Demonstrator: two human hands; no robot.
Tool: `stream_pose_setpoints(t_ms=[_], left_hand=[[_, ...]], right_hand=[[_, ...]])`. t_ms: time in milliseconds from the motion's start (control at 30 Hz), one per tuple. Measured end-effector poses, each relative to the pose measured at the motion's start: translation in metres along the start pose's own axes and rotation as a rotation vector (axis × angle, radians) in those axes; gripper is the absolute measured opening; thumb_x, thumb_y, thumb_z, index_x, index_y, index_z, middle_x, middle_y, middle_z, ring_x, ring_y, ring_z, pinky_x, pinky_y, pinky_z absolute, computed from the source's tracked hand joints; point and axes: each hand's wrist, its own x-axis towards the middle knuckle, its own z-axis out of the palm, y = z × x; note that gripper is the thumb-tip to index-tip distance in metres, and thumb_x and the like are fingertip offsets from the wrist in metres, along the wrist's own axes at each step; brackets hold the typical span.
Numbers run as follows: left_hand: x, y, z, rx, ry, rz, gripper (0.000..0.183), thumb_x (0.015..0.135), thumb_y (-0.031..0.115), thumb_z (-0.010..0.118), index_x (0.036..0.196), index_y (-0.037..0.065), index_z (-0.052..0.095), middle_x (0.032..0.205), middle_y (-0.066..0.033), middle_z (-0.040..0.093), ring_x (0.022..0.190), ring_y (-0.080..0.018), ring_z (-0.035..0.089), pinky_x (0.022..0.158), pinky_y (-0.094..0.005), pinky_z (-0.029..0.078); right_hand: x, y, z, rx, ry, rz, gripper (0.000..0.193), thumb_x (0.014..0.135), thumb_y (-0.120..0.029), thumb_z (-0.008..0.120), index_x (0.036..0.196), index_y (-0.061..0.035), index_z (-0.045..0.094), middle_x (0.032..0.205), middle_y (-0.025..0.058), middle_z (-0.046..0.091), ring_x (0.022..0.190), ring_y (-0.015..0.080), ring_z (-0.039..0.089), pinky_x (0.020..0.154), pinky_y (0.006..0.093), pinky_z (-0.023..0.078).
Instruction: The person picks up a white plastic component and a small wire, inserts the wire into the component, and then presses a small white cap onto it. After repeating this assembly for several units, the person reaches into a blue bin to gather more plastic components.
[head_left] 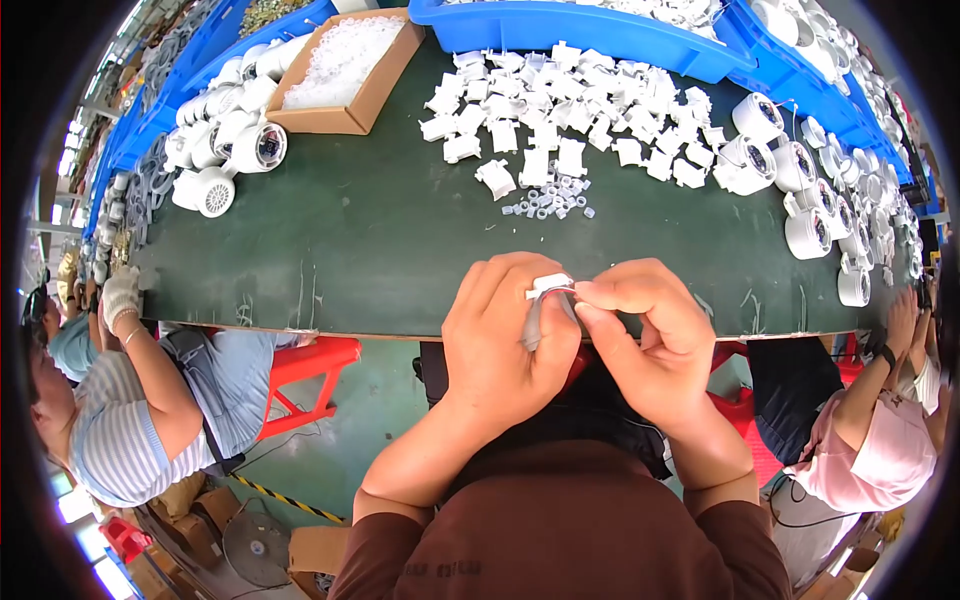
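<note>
A small white plastic piece with a grey strip hanging from it sits pinched between both hands, just above the near edge of the dark green counter. The left hand clamps it from below — the right hand grips its right end with fingertips. Beyond lie tiny clear rings and a heap of white clips.

A long dark green worktable is seen from above, its surface marked with faint chalk lines. Blue plastic bins are lined along its far edge, beside 1 open cardboard box. A red plastic stool is set on the grey-green floor, where a yellow-and-black striped strip is laid. Bright daylight is admitted at the left.
</note>
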Motion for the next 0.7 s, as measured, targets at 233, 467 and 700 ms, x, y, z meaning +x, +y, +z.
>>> stream_pose_setpoints(t_ms=[233,467,700], left_hand=[[-0.001,-0.002,-0.001,-0.034,0.016,-0.028,0.015,0.088,0.002,0.053,0.096,-0.003,0.065,0.099,-0.0159,0.068,0.086,-0.0311,0.064,0.077,-0.0386,0.052],[0.003,-0.003,-0.004,-0.012,-0.071,0.034,0.012,0.088,0.004,0.055,0.097,-0.001,0.063,0.100,-0.0154,0.067,0.088,-0.0322,0.062,0.079,-0.0402,0.051],[0.004,-0.009,-0.010,-0.024,-0.110,0.080,0.010,0.090,0.007,0.060,0.096,0.000,0.064,0.099,-0.0151,0.068,0.086,-0.0318,0.061,0.078,-0.0398,0.049]], right_hand=[[-0.006,-0.001,0.015,0.076,0.067,0.234,0.018,0.091,0.011,0.065,0.105,0.0011,0.066,0.099,0.0065,0.063,0.089,0.0125,0.060,0.079,0.0261,0.049],[-0.001,-0.005,0.012,0.145,0.102,0.332,0.009,0.095,0.001,0.066,0.104,0.0002,0.066,0.093,0.0044,0.067,0.079,0.0073,0.059,0.072,0.0239,0.049],[0.008,-0.009,-0.009,0.484,-0.108,0.644,0.013,0.101,-0.003,0.061,0.112,0.0027,0.063,0.105,0.0053,0.067,0.094,0.0108,0.062,0.083,0.0264,0.052]])
